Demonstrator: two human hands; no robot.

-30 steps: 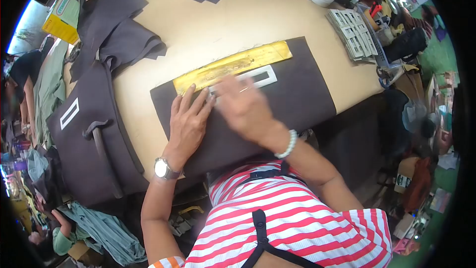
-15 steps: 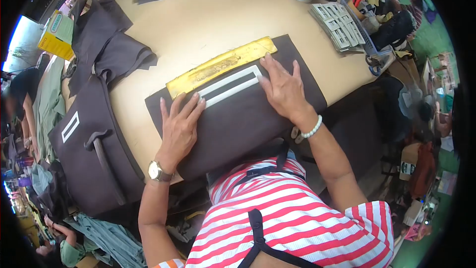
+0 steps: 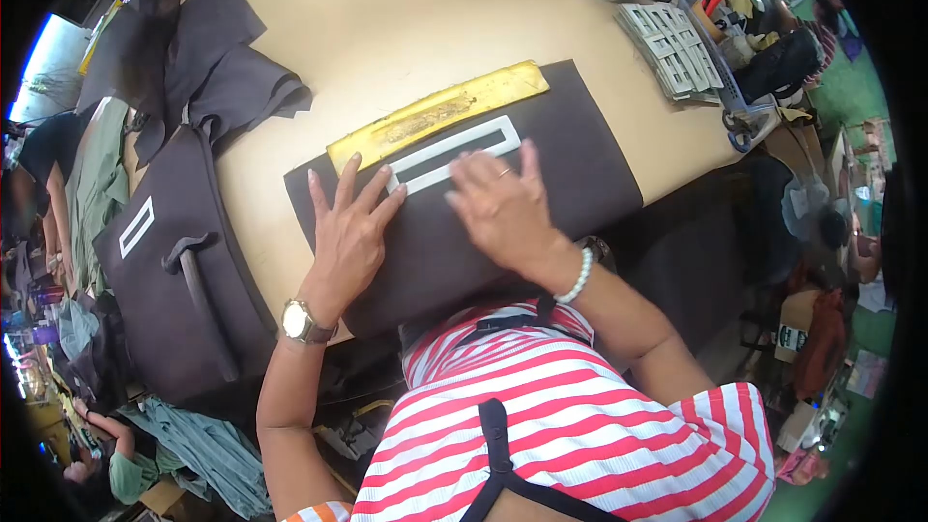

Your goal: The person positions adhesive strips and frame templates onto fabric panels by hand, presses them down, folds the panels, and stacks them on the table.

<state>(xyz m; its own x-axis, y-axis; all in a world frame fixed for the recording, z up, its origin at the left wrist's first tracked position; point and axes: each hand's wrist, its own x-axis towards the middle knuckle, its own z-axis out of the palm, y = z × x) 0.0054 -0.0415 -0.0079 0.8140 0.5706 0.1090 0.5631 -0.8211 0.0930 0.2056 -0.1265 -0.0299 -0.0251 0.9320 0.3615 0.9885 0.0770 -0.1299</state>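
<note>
A dark brown fabric panel (image 3: pixel 590 159) lies flat on the table in front of me. On it rests a white rectangular frame strip (image 3: pixel 500 132), long and narrow, with a worn yellow strip (image 3: pixel 454 106) just above it. My left hand (image 3: pixel 346 244) is spread on the panel, its fingertips at the frame's left end and by the yellow strip's lower left end. Over the frame's lower edge, toward the right, my right hand (image 3: pixel 503 217) lies with fingers extended and thumb apart, covering part of that edge. Neither hand grasps anything.
Left of me, a hammer (image 3: pixel 201 295) and another white frame (image 3: pixel 137 227) lie on dark fabric. More dark cloth (image 3: pixel 213 58) is heaped beyond. A stack of white frame pieces (image 3: pixel 670 48) and scissors (image 3: pixel 740 131) sit at the right. Another person's arm (image 3: pixel 58 198) shows at far left.
My right hand has moved left and toward me, from the frame's right end to its lower edge. My left hand stays at the left end. The view has shifted slightly.
</note>
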